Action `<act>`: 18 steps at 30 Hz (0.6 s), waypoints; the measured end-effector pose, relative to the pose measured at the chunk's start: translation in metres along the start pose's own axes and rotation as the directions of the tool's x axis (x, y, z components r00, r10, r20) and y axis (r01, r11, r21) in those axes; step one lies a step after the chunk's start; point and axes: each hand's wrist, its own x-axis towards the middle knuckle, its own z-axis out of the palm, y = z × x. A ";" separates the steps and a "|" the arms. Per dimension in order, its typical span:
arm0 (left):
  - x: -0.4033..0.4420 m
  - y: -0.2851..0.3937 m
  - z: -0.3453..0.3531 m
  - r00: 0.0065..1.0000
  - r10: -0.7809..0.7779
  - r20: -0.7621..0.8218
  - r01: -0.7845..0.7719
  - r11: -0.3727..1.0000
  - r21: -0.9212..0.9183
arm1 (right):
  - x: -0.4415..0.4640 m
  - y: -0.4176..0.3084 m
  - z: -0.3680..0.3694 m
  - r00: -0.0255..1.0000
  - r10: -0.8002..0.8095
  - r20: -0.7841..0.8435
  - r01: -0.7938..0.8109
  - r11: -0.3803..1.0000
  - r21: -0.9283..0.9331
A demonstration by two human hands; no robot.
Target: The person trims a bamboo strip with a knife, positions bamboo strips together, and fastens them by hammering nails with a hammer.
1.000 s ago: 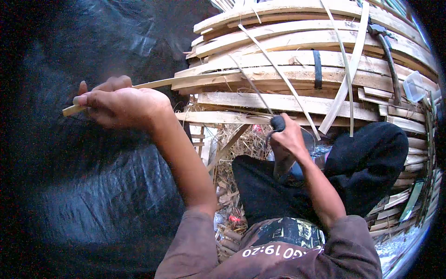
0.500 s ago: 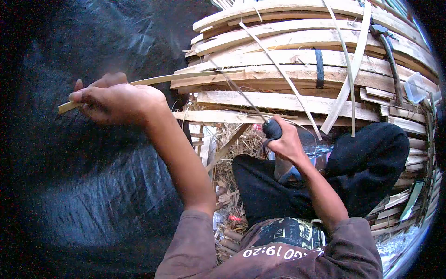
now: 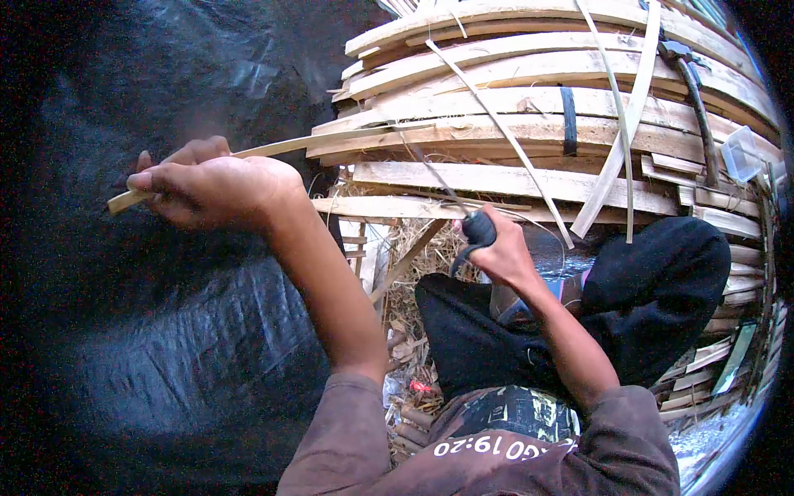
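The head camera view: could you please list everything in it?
Held strip: one, tan, left of centre
Bladed tool: one, dark handle, centre
Wooden slats: many, pale, top and right
Loose long strips: three, pale, across the slats
Black band: one, across slats
Hammer: one, dark, upper right
Box: one, clear, right
Sheet: one, black, left
Shavings: uncountable, straw-coloured, below slats
Red scrap: one, lower centre
Trousers, shirt: black; brown, bottom
Left hand, right hand: bare, gripping strip; tool
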 end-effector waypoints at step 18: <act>0.020 -0.021 -0.016 0.989 -0.135 -0.058 0.135 0.991 -0.002 | 0.002 0.024 -0.010 0.991 0.100 -0.088 -0.106 0.992 -0.062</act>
